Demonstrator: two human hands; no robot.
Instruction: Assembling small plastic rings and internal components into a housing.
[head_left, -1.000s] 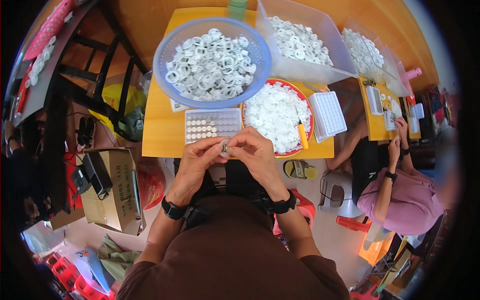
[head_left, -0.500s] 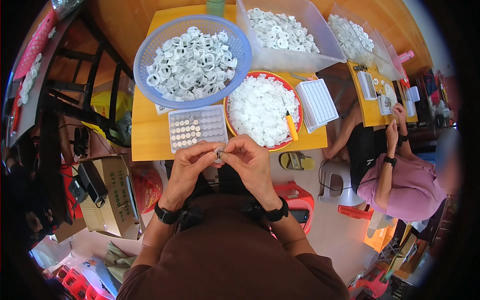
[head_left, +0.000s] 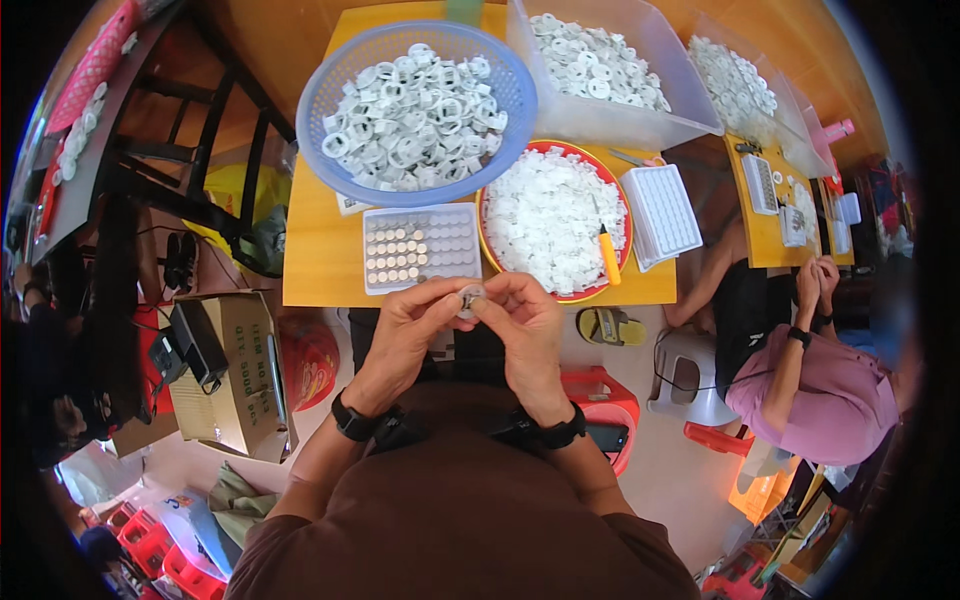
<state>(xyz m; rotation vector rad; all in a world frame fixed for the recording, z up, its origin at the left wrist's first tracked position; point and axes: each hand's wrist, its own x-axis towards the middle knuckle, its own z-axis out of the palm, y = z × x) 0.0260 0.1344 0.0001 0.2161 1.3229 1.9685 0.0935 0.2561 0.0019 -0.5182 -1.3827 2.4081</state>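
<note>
Just off the near edge of the yellow table (head_left: 320, 275), my left hand (head_left: 408, 325) and my right hand (head_left: 528, 335) meet at a small round whitish plastic part (head_left: 469, 292). Both hands pinch it between thumbs and forefingers. A darker bit shows at its middle, partly covered by my right thumb. Right beyond my hands lies a clear compartment tray (head_left: 455, 262), its left compartments filled with small silvery round cells (head_left: 393, 262). To its right stands a red round tray (head_left: 622, 205) heaped with small white plastic pieces (head_left: 545, 215). An orange-handled tool (head_left: 609, 256) rests on that heap.
A blue basket (head_left: 318, 120) of white ring-shaped parts and a clear bin (head_left: 690, 120) of similar parts stand behind. Stacked white trays (head_left: 662, 215) sit at the right, near scissors (head_left: 630, 158). A cardboard box (head_left: 235, 380) is left; a co-worker (head_left: 810, 390) sits right.
The table and everything on it sit farther right in the picture. My hands stay together on the round part, which now shows more of its round face. The co-worker's hands have moved closer together.
</note>
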